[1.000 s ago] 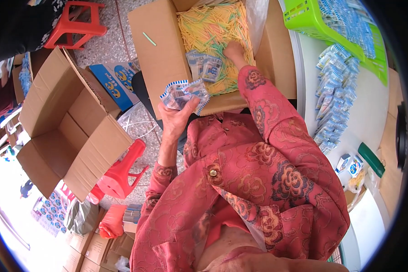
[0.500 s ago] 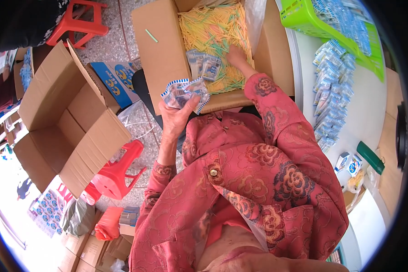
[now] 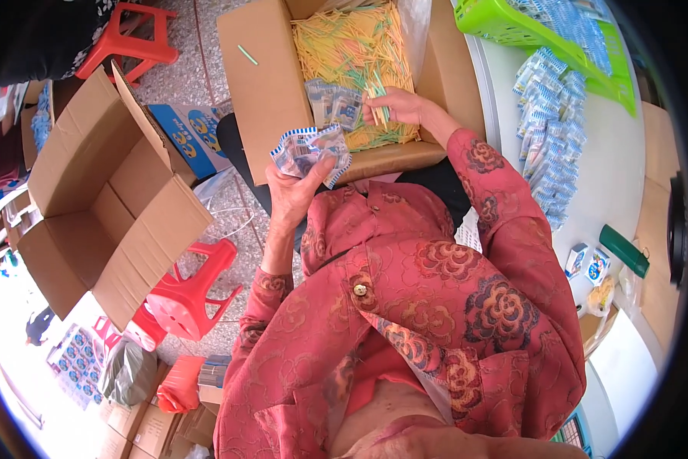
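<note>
In front of me a cardboard box point(image 3: 258, 92) holds a heap of thin yellow, orange and green plastic sticks point(image 3: 344, 46). My right hand point(image 3: 397, 107), raised over the heap, pinches a small bunch of sticks point(image 3: 376, 103). Grey-and-blue printed packets point(image 3: 335, 105) lie on the heap at its near left. My left hand point(image 3: 294, 191) grips a clear plastic packet point(image 3: 307, 151) with blue-striped edges, at the box's near left corner. What the packet contains is hard to make out.
On the right, a white table point(image 3: 611, 164) bears a pile of blue-white packets point(image 3: 549, 138) and a green basket point(image 3: 543, 38) with more packets. An open cardboard box point(image 3: 114, 199) stands at left, among red stools point(image 3: 195, 294). A green stick point(image 3: 247, 55) lies on the box flap.
My right hand has come up out of the heap and now holds a bunch of sticks. My left hand keeps hold of the packet, nearly in the same place.
</note>
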`<state>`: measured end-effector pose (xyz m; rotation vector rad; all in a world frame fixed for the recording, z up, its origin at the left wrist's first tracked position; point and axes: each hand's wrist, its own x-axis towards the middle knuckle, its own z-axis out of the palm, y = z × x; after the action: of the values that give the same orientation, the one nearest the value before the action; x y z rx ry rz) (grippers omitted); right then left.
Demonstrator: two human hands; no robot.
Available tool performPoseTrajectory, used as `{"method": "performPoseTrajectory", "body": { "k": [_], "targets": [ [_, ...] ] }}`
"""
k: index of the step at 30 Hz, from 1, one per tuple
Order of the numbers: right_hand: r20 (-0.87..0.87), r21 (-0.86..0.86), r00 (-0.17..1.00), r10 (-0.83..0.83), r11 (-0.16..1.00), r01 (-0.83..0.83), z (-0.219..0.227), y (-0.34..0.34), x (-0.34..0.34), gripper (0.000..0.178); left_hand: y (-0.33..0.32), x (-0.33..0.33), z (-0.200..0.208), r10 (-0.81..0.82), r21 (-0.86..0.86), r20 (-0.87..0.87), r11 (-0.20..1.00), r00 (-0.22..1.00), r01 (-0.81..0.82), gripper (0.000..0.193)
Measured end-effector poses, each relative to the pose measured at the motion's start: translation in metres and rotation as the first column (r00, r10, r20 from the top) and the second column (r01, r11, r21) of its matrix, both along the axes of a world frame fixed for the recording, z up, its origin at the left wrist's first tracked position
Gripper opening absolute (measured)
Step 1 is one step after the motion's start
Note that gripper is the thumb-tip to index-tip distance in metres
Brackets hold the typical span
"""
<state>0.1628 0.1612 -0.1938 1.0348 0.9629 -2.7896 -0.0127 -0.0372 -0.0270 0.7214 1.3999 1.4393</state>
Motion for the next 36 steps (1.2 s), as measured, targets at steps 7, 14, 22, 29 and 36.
{"method": "performPoseTrajectory", "body": {
  "k": [7,14,22,29,36],
  "targets": [
    [-0.031,-0.114,0.995,0.092,0.989,-0.095,0.007,-0.043,0.0,0.012,-0.006,0.002,0.001,-0.013,0.008,0.003,1.0,1.0,0.012,0.024],
    [-0.055,-0.159,0.991,0.126,0.978,-0.133,0.012,-0.044,0.003,0.015,-0.008,0.005,0.0,-0.001,0.038,-0.001,0.999,1.0,0.001,0.023],
    [0.101,0.001,0.97,0.22,0.975,-0.222,0.016,-0.043,0.011,0.027,-0.009,0.005,0.002,-0.011,-0.016,0.048,1.0,0.999,0.011,0.043],
    [0.126,0.082,0.955,0.27,0.956,-0.282,0.01,-0.042,0.03,0.038,-0.009,0.01,0.005,-0.03,-0.002,0.052,1.0,0.998,0.03,0.037],
    [0.06,0.32,0.998,0.01,0.947,-0.029,0.094,-0.044,0.01,0.033,-0.005,0.019,0.004,-0.065,0.011,0.061,0.998,0.996,0.065,0.019]
  ]
}}
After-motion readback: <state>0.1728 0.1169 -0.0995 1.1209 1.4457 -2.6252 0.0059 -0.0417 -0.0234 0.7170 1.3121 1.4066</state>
